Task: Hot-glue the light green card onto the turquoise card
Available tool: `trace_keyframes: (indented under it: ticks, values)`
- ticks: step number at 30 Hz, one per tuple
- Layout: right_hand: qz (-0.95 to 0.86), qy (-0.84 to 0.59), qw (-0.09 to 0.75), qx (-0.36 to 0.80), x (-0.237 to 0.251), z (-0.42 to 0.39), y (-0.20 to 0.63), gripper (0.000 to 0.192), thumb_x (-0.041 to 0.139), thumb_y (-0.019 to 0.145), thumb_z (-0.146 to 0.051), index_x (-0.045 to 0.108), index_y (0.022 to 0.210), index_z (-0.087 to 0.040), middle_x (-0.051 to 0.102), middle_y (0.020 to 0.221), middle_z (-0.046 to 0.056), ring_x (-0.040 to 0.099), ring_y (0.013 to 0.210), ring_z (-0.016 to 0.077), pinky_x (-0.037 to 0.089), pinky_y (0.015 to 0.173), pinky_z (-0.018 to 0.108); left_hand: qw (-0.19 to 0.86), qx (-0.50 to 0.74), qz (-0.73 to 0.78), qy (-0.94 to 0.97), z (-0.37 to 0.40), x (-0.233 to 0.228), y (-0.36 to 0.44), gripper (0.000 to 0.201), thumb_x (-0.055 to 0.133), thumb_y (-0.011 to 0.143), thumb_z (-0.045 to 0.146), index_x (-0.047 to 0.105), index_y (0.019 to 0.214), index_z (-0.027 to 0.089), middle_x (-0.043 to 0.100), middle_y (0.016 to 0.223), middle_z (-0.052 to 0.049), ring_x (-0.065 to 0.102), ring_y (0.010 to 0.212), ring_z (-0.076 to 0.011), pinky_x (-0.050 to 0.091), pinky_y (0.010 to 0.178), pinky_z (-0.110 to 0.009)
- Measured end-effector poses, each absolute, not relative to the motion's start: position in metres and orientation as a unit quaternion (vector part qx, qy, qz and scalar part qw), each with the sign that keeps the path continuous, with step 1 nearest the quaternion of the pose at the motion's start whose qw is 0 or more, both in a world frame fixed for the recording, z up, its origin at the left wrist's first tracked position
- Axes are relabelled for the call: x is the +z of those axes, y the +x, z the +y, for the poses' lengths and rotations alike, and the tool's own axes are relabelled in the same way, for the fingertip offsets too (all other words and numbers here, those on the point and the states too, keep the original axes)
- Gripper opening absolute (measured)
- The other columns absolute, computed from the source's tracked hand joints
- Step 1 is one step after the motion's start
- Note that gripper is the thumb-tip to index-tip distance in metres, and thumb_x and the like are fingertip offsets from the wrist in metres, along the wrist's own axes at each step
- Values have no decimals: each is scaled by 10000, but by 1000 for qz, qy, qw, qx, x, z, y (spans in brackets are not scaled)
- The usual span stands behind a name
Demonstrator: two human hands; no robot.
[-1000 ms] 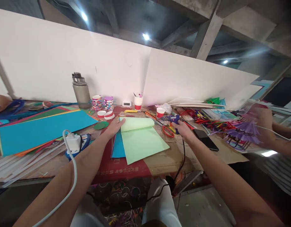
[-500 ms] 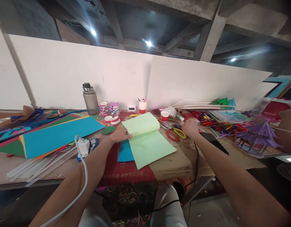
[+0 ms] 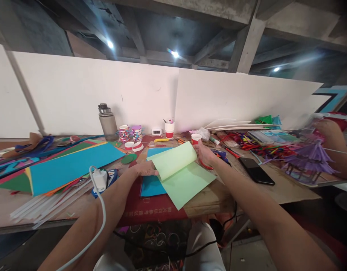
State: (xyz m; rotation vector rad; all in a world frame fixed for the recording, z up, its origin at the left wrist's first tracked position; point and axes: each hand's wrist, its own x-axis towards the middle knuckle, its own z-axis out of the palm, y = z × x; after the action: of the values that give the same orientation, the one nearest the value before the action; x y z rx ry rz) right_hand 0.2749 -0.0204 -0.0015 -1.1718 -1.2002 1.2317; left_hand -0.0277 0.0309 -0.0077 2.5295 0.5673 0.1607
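Observation:
My left hand [image 3: 145, 168] grips the left edge of a light green sheet of paper [image 3: 187, 184], its thumb by the fold. The sheet's far part curls over toward me. Beneath it lies blue paper [image 3: 153, 186]. My right hand [image 3: 206, 153] is at the right end of the curl, just in front of a red and white paper cup [image 3: 195, 137]. Its fingertips are partly hidden, so whether they pinch anything is unclear. A red scissor handle [image 3: 205, 165] shows below that hand.
Stacked coloured sheets [image 3: 74, 165] and clear sticks [image 3: 49, 201] lie left, near a white charger [image 3: 100, 180]. A bottle [image 3: 108, 122] and a pen cup [image 3: 169, 130] stand at the back. Right are a phone [image 3: 256, 170], a purple paper model [image 3: 309, 160] and another person's arm [image 3: 333, 141].
My right hand has moved left from among the tools to the paper's curled end, and the phone is now uncovered. The green sheet has turned slightly and shifted toward me.

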Motion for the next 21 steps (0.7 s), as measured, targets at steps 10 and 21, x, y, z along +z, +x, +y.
trace_keyframes:
  ticks: [10, 21]
  values:
    - [-654, -519, 293, 466, 13, -36, 305, 566, 457, 829, -642, 684, 871, -126, 720, 814, 107, 660, 756, 202, 511, 722, 312, 280, 196, 315, 885, 12, 5, -17, 749, 213, 872, 691, 631, 1195, 161, 582, 1302, -68, 477, 1255, -257, 308, 1096, -348]
    - [-847, -519, 61, 97, -25, -16, 224, 824, 169, 902, -647, 161, 1494, -74, 78, 1557, 145, 38, 1436, 255, 82, 1149, 429, 100, -51, 324, 939, 14, -11, 0, 974, 468, 746, 725, 167, 1495, 180, 140, 1550, -106, 112, 1435, -246, 60, 1146, -403]
